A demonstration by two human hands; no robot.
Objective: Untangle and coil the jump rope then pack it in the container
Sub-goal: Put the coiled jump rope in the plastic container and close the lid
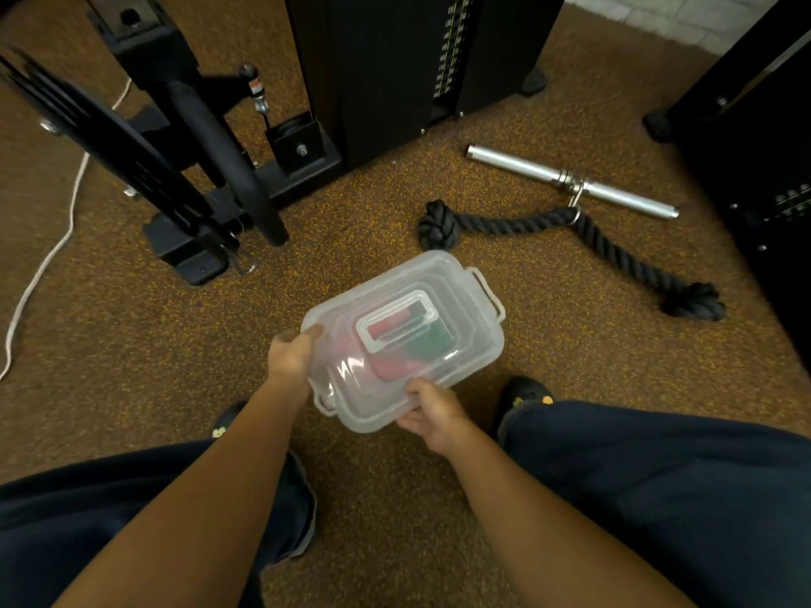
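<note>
Holding a clear plastic container [465, 362] off the speckled brown floor [373, 212], well in front of the black weight stack [395, 59] and roughly straight out from its base. Closed with its lid, the carry handle [397, 326] folded flat on top.

Long axis set on a slant: near end swung leftward of the weight stack's base, far end pointing back toward the stack's right flank. One side latch [487, 291] at that far end, the other latch [324, 403] at the near end.

Gripping the container with the left hand [292, 357] at the corner lying left of the weight stack's base, thumb hooked over the lid's edge, fingers hidden underneath. Gripping it too with the right hand [432, 410] on the long side farthest from the weight stack, thumb pressed on the lid, fingers curled below.

Through the plastic, only red and dark green shapes [395, 366] inside, too blurred to tell as rope or to follow any coil.

On the floor in front of the weight stack and off to its right, a silver bar [570, 179], and, farther from the stack, a black knotted rope [526, 223] ringed to it. Left of the weight stack, a white cord [44, 265] trailing over the floor.
</note>
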